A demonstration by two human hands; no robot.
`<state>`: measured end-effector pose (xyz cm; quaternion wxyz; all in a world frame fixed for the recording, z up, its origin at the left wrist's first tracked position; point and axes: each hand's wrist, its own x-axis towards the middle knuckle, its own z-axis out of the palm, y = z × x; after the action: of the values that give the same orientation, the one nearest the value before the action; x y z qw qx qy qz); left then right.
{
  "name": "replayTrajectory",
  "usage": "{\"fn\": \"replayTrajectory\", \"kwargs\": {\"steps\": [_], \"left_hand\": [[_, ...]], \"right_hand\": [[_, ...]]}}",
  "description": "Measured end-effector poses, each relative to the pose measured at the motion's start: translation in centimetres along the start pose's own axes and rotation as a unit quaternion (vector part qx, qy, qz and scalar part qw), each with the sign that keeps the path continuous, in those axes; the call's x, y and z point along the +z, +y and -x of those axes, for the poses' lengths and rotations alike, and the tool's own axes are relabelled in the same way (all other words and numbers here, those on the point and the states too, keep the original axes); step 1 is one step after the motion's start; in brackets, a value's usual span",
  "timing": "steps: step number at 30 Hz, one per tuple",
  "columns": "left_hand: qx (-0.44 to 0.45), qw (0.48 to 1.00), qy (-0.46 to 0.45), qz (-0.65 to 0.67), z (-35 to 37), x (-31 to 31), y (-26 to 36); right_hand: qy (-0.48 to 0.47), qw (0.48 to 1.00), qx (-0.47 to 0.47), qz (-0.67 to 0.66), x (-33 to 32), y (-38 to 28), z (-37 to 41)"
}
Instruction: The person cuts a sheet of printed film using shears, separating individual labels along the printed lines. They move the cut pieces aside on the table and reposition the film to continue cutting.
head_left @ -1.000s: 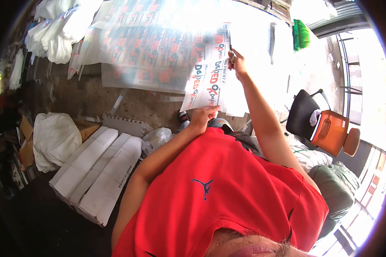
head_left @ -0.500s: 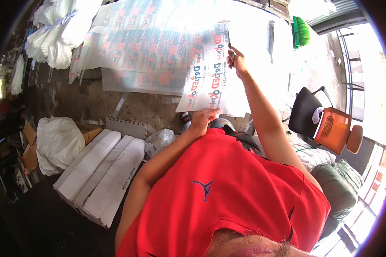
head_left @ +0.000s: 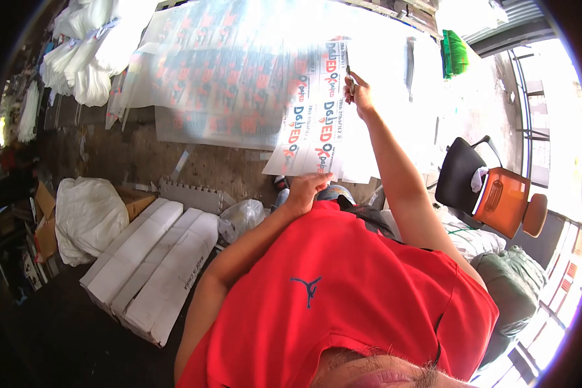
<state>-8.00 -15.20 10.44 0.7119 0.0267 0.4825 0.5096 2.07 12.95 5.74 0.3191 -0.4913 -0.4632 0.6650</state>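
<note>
A translucent printed sheet (head_left: 312, 116) with red and blue lettering lies on the bright table, its near end hanging toward me. My left hand (head_left: 306, 193) is closed on the sheet's near edge, thumb and fingers pinched together close to my red shirt. Farther out, my right hand (head_left: 359, 96) is closed around a pair of scissors (head_left: 349, 72), which point away from me along the sheet's right edge. Glare washes out the blades and the surface right of them. To the left, more printed translucent sheets (head_left: 207, 126) are spread over the table.
White bundled bags (head_left: 87, 77) hang at the upper left. Long white cartons (head_left: 165, 258) and a white sack (head_left: 90, 220) stand at the lower left. On the right are an orange-and-black chair (head_left: 501, 200) and a green sack (head_left: 507, 284). Something bright green (head_left: 454, 53) lies at the far right.
The printed sheet and table sit slightly lower in view. My left hand has shifted slightly down with the sheet's edge; my right hand stays nearly in place with the scissors.
</note>
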Motion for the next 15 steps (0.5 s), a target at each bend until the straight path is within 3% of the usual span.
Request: {"fn": "replayTrajectory", "kwargs": {"steps": [5,11,15], "left_hand": [[-0.009,1.000,0.022,0.000,0.2,0.4,0.2],[0.000,1.000,-0.006,-0.023,-0.5,-0.8,-0.9],[0.005,0.999,-0.021,-0.041,-0.6,-1.2,-1.5]], "right_hand": [[-0.002,1.000,0.005,-0.009,-0.3,0.0,-0.9],[-0.013,0.999,-0.015,0.030,-0.1,-0.2,-1.2],[0.009,1.000,-0.001,-0.012,-0.1,-0.8,-2.3]]}}
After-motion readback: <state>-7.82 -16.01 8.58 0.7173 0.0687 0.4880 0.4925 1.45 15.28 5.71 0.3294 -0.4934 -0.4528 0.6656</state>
